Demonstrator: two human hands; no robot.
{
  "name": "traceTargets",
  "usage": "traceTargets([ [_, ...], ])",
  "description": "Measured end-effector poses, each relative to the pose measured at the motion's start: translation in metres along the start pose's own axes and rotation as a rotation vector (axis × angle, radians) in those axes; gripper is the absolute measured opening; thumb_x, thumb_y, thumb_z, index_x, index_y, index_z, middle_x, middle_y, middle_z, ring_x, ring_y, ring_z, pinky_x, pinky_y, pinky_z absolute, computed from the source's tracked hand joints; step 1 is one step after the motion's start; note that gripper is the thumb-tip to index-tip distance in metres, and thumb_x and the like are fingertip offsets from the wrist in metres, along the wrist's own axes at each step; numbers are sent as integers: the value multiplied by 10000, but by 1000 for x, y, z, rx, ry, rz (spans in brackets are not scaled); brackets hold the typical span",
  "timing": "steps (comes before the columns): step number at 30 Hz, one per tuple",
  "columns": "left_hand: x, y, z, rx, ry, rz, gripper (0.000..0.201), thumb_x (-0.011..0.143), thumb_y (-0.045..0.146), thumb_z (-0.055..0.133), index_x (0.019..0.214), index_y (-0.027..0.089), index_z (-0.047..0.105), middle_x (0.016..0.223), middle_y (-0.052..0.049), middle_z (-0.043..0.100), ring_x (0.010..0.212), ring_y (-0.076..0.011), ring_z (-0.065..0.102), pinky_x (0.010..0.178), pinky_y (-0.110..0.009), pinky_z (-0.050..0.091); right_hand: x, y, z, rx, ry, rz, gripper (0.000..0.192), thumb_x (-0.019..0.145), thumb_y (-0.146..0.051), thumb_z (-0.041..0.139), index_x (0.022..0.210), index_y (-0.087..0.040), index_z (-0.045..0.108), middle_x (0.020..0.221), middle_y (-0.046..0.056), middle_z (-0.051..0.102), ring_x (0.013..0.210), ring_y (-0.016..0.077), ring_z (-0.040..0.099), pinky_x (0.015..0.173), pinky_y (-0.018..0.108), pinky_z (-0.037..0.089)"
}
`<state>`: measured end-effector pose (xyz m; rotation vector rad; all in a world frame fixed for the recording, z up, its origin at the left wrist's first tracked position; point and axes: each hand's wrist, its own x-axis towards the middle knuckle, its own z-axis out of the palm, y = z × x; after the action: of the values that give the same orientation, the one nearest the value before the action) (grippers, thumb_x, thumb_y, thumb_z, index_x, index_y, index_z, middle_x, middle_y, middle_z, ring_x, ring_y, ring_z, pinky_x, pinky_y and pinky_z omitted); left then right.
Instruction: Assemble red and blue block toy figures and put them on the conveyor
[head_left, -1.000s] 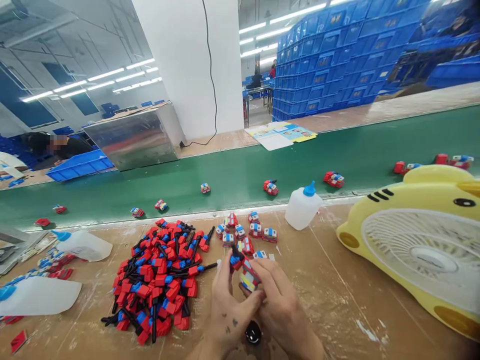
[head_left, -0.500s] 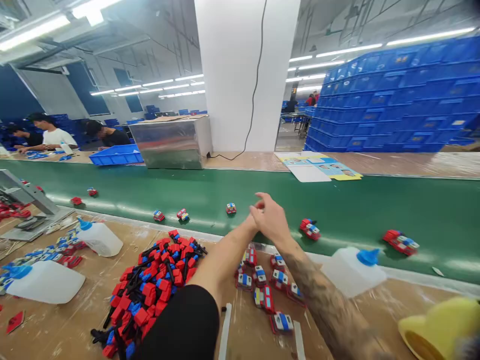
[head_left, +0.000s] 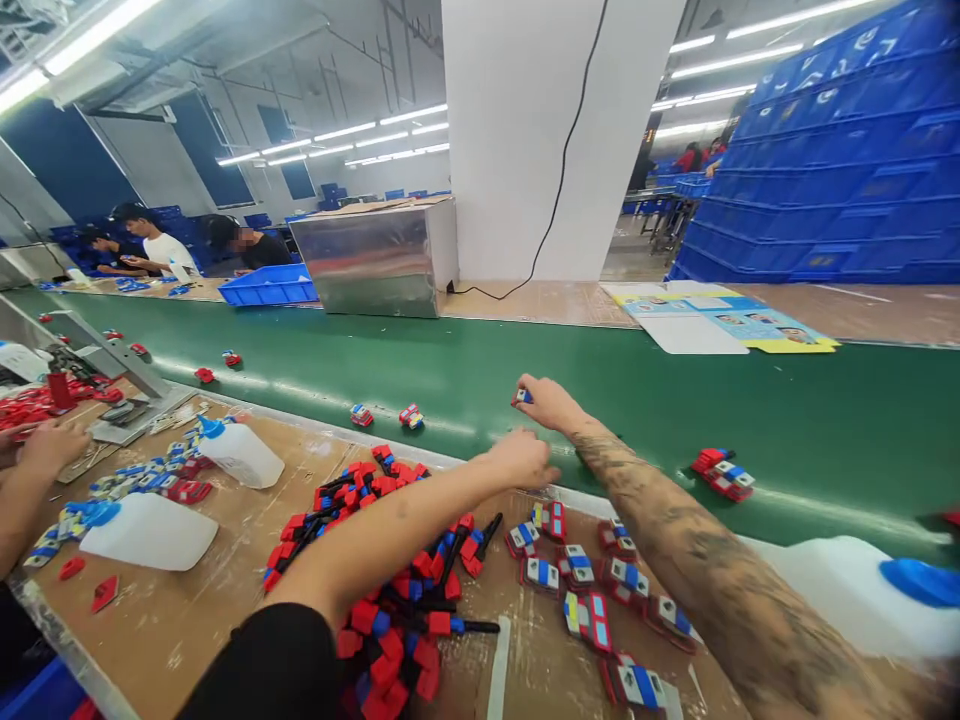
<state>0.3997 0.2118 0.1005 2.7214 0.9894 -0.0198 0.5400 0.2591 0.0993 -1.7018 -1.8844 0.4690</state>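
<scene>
My right hand is over the green conveyor belt, its fingers closed on a small toy vehicle in white and blue. Nearer to me, my left hand hangs at the belt's near edge with its fingers curled; whatever they hold is hidden. Below my left forearm lies a heap of red and blue block pieces with black rods. Several red, white and blue toy vehicles stand on the table between my arms.
More toy vehicles ride on the belt. White bottles with blue caps lie to the left, another bottle to the right. A co-worker's hand is beside a metal fixture. Blue crates are stacked beyond the belt.
My hands have moved apart; the right now grips a toy vehicle over the belt, and the left has drawn back nearer the table edge. The view has turned left.
</scene>
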Motion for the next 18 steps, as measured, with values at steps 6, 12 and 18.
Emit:
traceTargets([
  [6,-114,-17,8,93,-153,-117,191,805,282,737,814,92,716,904,-185,704,916,-330,677,822,-465,552,-131,-35,-30,533,263,-36,367,906,-499,563,1138,-216,541,999,59,689,842,214,652,726,341,522],
  [12,-134,8,42,-12,-124,-196,210,941,301,648,1070,135,650,1118,-78,654,999,-207,642,890,-417,548,-288,-82,3,1562,192,194,439,720,-339,850,1124,-271,690,939,37,703,780,175,621,643,268,471],
  [18,-154,25,17,-382,196,-93,313,955,350,626,1202,158,608,1192,-75,616,1034,-238,631,866,-405,561,-371,-103,7,1841,78,173,413,792,-454,741,1132,-220,742,1114,116,706,934,234,634,743,310,495],
])
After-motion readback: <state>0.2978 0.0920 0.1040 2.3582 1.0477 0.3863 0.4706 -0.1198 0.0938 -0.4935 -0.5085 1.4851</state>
